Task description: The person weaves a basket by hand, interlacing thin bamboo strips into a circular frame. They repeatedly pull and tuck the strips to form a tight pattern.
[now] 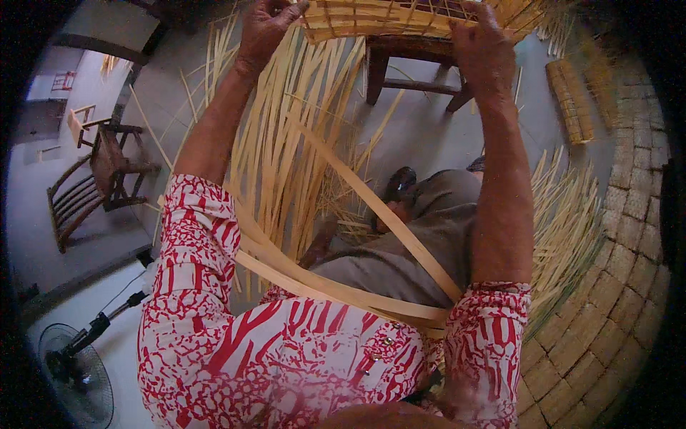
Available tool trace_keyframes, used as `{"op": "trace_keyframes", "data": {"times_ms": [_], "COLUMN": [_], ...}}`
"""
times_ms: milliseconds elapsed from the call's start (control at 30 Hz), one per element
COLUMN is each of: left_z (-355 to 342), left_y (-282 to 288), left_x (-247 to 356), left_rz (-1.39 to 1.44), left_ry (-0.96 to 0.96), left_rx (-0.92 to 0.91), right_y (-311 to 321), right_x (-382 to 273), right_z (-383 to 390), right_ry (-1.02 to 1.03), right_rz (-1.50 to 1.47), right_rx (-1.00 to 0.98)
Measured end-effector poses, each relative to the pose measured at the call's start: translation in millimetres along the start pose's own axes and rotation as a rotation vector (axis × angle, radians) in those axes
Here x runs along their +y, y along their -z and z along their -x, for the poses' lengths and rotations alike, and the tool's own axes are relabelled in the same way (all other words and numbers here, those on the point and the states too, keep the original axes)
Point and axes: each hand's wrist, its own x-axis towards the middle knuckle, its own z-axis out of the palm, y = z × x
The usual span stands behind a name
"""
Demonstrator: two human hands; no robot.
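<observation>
At the top edge of the head view is a woven bamboo piece [371,23], yellowish, with an open lattice of crossing strips; its far part is cut off by the frame. My left hand [266,30] is closed at its left end, thumb and fingers pinching the corner. On its right side my right hand [487,51] grips the edge, the fingers partly hidden behind the hand. A dark wooden stool [414,48] stands just beneath the piece. Wide, flat bamboo strips [382,207] lie across my lap, some curving under my forearms.
Many loose bamboo strips [293,164] cover the floor ahead, with another heap [564,236] at my right. Bundled pieces [569,100] lie at the far right beside stacked woven blocks [607,286]. To the left are a wooden chair [107,168] and a fan [75,379].
</observation>
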Motion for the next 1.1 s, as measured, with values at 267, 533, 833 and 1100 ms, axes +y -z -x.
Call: {"op": "trace_keyframes", "data": {"times_ms": [267,533,833,1100], "left_z": [18,-17,-16,-12], "left_y": [-58,-62,-60,-70], "left_x": [53,47,35,58], "left_rz": [-0.6,-0.663,-0.612,-0.396], "left_ry": [-0.603,-0.665,-0.726,-0.428], "left_rx": [-0.078,-0.189,-0.237,-0.123], "right_y": [-56,-26,-37,-6], "right_x": [55,4,14,-40], "right_z": [-3,-11,-1,-9], "right_ry": [0.061,0.022,-0.006,-0.244], "right_rz": [0.409,0.46,0.437,0.221], "right_rx": [-0.29,-0.247,-0.22,-0.332]}}
